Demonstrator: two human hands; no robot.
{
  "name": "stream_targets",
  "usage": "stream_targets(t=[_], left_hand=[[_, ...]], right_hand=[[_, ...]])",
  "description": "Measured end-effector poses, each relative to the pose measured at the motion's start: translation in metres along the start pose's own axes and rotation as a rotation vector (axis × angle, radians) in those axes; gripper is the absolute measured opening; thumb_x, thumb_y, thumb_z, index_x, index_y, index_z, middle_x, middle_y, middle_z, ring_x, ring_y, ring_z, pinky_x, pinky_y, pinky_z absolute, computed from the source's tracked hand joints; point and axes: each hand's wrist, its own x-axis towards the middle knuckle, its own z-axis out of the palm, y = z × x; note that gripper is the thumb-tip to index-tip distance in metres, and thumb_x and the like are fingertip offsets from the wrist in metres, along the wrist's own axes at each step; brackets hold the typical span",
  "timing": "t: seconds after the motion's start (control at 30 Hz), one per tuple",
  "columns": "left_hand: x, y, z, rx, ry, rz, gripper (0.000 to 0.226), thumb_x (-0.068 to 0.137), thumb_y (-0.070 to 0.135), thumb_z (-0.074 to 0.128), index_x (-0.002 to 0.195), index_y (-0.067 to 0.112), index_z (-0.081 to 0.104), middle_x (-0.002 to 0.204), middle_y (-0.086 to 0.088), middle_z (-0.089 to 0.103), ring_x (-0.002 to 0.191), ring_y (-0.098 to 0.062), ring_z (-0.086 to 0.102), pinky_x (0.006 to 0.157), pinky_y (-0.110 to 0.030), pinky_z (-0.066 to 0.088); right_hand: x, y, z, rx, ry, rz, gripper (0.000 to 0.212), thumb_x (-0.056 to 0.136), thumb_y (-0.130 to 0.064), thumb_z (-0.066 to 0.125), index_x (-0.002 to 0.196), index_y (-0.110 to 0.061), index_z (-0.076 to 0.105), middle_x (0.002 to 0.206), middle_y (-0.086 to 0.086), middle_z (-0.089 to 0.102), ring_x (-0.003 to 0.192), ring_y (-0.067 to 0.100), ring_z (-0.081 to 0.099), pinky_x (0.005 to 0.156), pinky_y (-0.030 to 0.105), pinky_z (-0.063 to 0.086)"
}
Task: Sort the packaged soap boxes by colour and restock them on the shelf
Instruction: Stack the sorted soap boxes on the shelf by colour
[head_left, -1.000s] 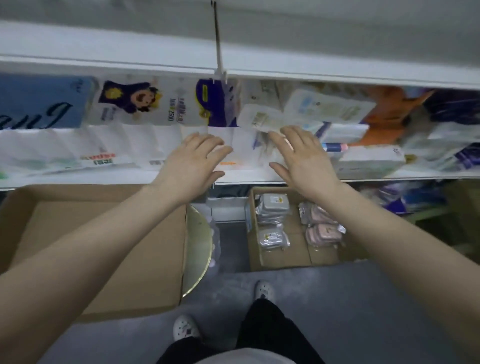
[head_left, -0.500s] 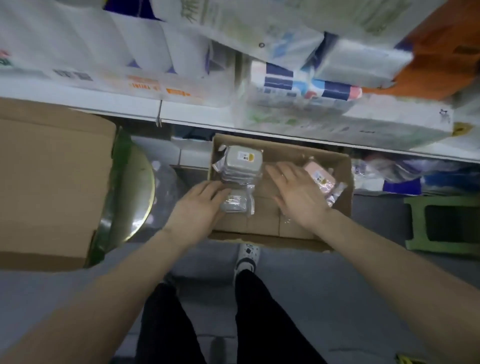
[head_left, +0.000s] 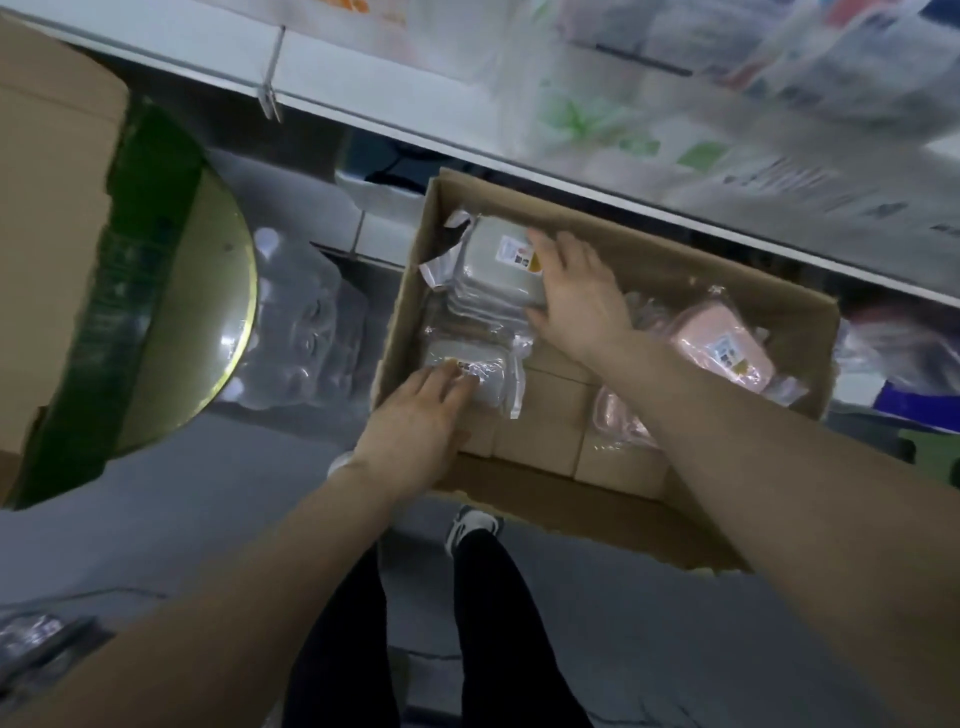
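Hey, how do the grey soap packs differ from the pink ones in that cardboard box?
The grey soap packs sit left in the cardboard box, the pink soap packs right. Grey ones are mostly stacked; pink ones lie scattered. The left hand and right hand touch grey packs, neither touches pink. All are wrapped in clear plastic.

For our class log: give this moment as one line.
left hand: touching single grey pack | right hand: resting on grey stack | pink packs: in box

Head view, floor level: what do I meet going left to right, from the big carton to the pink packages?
Large cardboard carton → round gold-topped object → shrink-wrapped bottles → grey soap boxes → pink soap boxes.
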Motion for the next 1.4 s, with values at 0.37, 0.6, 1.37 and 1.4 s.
stream_targets(t=[0.37, 0.6, 1.37, 1.4], left_hand=[[0.027, -0.018, 0.011, 0.067, -0.135, -0.110, 0.064, 0.084, 0.012, 0.066, 0.142, 0.012, 0.039, 0.142, -0.012, 0.041, 0.131, -0.031, 0.038, 0.108, -0.040, 0.040], [0.060, -0.003, 0.014, 0.141, 0.032, -0.064, 0.075, 0.082, 0.006, 0.066, 0.148, 0.005, 0.030, 0.153, -0.019, 0.028, 0.141, -0.036, 0.027, 0.116, -0.039, 0.023], [0.056, 0.026, 0.020, -0.173, -0.174, -0.588, 0.101, 0.085, 0.052, 0.060, 0.152, 0.011, -0.005, 0.142, -0.022, 0.023, 0.120, -0.042, 0.044, 0.101, -0.046, 0.040], [0.051, 0.024, 0.027, -0.163, -0.193, -0.587, 0.099, 0.087, 0.055, 0.057, 0.151, 0.010, -0.005, 0.142, -0.024, 0.025, 0.120, -0.042, 0.044, 0.100, -0.046, 0.039]], right_hand=[[-0.075, 0.027, 0.002, 0.288, 0.165, 0.215, 0.095, 0.076, -0.037, 0.076, 0.152, -0.019, 0.022, 0.136, 0.018, 0.034, 0.123, 0.036, 0.042, 0.098, 0.047, 0.045], [-0.125, 0.041, 0.020, 0.404, 0.229, 0.382, 0.079, 0.080, -0.050, 0.062, 0.148, -0.024, 0.032, 0.129, 0.022, 0.039, 0.115, 0.040, 0.047, 0.098, 0.047, 0.044], [-0.090, 0.026, 0.022, 0.390, 0.081, 0.388, 0.071, 0.086, -0.060, 0.056, 0.148, -0.039, 0.026, 0.150, 0.014, 0.019, 0.135, 0.041, 0.032, 0.103, 0.055, 0.042], [-0.083, 0.022, 0.025, 0.379, 0.039, 0.387, 0.066, 0.088, -0.062, 0.051, 0.146, -0.043, 0.026, 0.156, 0.009, 0.012, 0.141, 0.040, 0.023, 0.104, 0.061, 0.039]])
